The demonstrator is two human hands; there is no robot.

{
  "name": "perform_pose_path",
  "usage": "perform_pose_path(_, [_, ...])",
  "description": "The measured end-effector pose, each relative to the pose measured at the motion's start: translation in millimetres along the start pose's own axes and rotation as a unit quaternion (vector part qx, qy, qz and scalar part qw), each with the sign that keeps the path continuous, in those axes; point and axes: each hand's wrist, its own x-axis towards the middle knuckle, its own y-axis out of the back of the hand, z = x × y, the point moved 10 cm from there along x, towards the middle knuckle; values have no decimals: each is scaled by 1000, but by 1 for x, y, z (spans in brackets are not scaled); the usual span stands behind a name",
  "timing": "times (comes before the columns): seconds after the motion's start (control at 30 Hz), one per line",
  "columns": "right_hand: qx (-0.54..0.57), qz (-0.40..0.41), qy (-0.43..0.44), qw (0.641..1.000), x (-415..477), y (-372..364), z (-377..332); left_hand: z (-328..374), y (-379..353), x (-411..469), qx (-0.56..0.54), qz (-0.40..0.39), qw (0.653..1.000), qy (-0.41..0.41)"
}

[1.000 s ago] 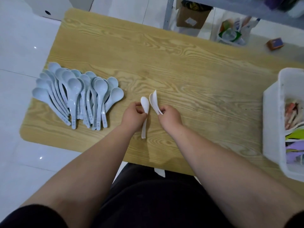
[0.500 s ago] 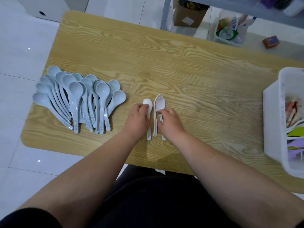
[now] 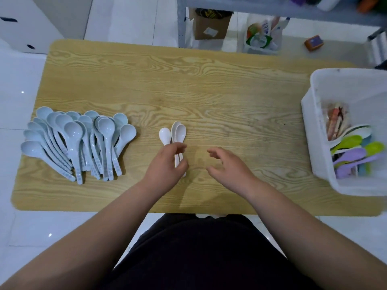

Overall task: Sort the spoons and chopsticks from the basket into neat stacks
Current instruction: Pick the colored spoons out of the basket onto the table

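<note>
Three white spoons now lie flat on the desk, bowls pointing to twelve o'clock and handles side by side, where a second ago they were held up off the wood, one in the left hand and two in the right hand. That looks like the start of a second stack, at three o'clock from the fanned pile of pale blue spoons. The right hand has let go and drawn off toward three o'clock; its fingers are loosely spread and hold nothing. The left hand stays over the handles, thumb and fingers curled in on them in a light pinch, probably squaring them together. At the desk's three o'clock edge the white basket is far from empty: green and purple spoons and some reddish wrapped packets, perhaps the chopsticks, are yet to be sorted, so the free hand seems bound there
</note>
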Motion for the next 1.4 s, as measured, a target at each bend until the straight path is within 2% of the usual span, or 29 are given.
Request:
perform_pose_path(0.1, [11, 28, -10, 999, -42, 27, 37, 25, -27, -13, 6, -36, 999, -17])
perform_pose_path(0.3, [-50, 105, -7, 993, -105, 97, 119, 98, -116, -15, 109, -101, 985, -88])
perform_pose_path(0.43, [-103, 199, 56, 973, -145, 161, 166, 173, -192, -12, 164, -127, 967, -148])
perform_pose_path(0.5, [-121, 220, 63, 966, -159, 187, 194, 210, -226, -10, 177, -125, 961, -170])
perform_pose_path(0.7, [-179, 200, 23, 963, -175, 232, 286, 294, -306, -9, 244, -120, 933, -237])
perform_pose_path(0.87, [-221, 182, -6, 958, -172, 251, 323, 315, -350, -8, 347, -131, 869, -327])
perform_pose_path(1.0, [-262, 144, -42, 954, -161, 255, 348, 310, -376, 6, 435, -201, 826, -296])
perform_pose_path(1.13, [-272, 112, -48, 954, -153, 257, 354, 319, -390, 22, 496, -220, 787, -294])
perform_pose_path(1.23, [-262, 112, -35, 958, -141, 265, 352, 322, -398, 44, 488, -234, 801, -254])
perform_pose_path(1.33, [-223, 122, -4, 967, -123, 279, 351, 324, -406, 71, 423, -235, 856, -184])
perform_pose_path(1.4, [-238, 129, 27, 962, -105, 291, 349, 327, -409, 93, 390, -215, 883, -147])
